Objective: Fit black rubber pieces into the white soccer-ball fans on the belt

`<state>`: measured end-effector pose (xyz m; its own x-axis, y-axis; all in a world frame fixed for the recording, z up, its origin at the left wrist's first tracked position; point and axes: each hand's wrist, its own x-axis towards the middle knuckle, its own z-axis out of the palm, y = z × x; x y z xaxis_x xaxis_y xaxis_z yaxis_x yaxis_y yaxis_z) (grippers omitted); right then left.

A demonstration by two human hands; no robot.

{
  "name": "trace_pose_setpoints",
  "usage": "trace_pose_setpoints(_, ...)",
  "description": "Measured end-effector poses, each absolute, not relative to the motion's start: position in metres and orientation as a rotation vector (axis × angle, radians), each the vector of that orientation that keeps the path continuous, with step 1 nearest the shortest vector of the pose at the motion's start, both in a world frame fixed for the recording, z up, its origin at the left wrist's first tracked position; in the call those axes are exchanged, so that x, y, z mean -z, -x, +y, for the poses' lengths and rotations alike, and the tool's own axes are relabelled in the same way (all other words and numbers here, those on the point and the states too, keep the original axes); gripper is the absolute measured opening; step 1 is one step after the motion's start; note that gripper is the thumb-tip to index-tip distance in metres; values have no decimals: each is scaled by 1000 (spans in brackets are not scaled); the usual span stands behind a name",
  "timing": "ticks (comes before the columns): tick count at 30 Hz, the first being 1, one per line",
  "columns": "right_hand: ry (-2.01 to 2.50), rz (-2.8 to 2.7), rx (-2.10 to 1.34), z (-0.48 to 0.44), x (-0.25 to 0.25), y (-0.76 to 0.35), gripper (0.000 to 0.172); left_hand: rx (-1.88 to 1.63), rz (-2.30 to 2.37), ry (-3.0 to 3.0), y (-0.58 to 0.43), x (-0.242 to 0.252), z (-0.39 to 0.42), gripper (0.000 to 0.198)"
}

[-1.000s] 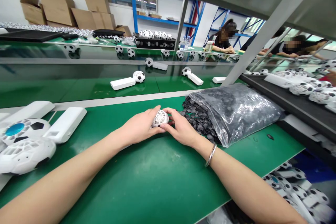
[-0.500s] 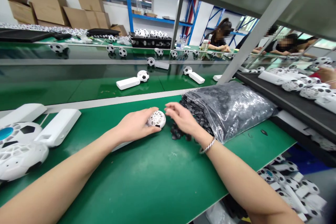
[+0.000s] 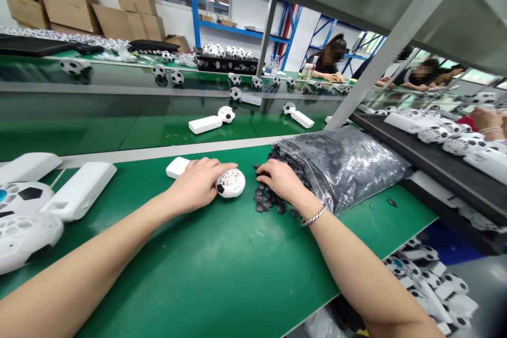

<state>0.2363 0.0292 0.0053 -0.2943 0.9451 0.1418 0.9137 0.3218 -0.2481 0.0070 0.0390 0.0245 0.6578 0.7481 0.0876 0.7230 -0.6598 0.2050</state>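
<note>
Ball-headed unit: sitting on the green bench in front of the person, its white lattice and one black patch showing. A white block is poking out on the far side of the left hand and is apparently serving as the unit's handle; the hand is covering the join. Taken so, the long axis is running crosswise, ball end rightward and slightly nearer the person.

Left hand is lying palm-down across the middle, fingers closing loosely round the unit, one finger running along the ball's upper edge. This is the nearer hand, touching.

Right hand is resting over loose black pieces, fingers half curled, tips pointing left and down. Whether they are pinching a piece: cannot tell. From these tips the ball is lying leftward and a little nearer the person, a strip of bare green separating them.

Further out: a clear bag of black pieces is slumping just beyond the right hand, its mouth spilling toward it. More white units are lying at the left edge. Others are resting beyond the bench; co-workers are sitting farther back.
</note>
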Motion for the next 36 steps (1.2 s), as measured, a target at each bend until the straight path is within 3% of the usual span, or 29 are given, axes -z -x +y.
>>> trace_pose_setpoints(8,1588,-2237,-81,18,-11,-236,13,-252,1160,-2723,-5,-22,42,65)
trace_pose_setpoints(16,1242,-2016,-595,5,-19,-223,13,-295,1158,-2727,-4,-21,42,67)
trace_pose_setpoints(20,1084,-2193,-425,-2,-26,-221,14,-303,1089,-2671,-3,-22,40,66)
trace_pose_setpoints(25,871,-2361,-282,-5,-22,-208,20,-347,1156,-2585,-7,-20,38,84)
trace_pose_setpoints(36,854,-2162,-416,-1,-15,-188,13,-472,1227,-2484,-13,-20,37,73)
